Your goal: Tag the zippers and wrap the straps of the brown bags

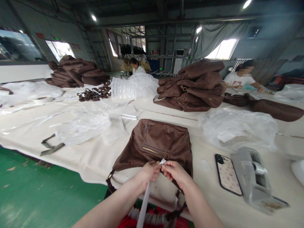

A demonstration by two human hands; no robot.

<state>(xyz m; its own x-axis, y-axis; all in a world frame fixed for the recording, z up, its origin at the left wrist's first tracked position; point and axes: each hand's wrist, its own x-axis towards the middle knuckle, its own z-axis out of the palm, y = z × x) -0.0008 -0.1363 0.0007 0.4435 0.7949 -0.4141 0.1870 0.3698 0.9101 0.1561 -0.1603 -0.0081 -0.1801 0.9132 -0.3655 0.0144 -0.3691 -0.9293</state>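
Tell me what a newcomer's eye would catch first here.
Likely the brown bag lying in the foreground of the pale table. Over its near edge, the left hand and right hand pinch a white strip. Beyond, to the right, rises a brown pile.

bag (pixel 175 134): dark brown, just beyond left grip (pixel 151 171) and right grip (pixel 175 171) | zip (pixel 152 150): gold | strip (pixel 143 207): white, trails below left grip | phone case (pixel 228 174): pale, small pinkish-brown motifs, black rim, right of right grip | floor (pixel 47 193): green, left of left grip
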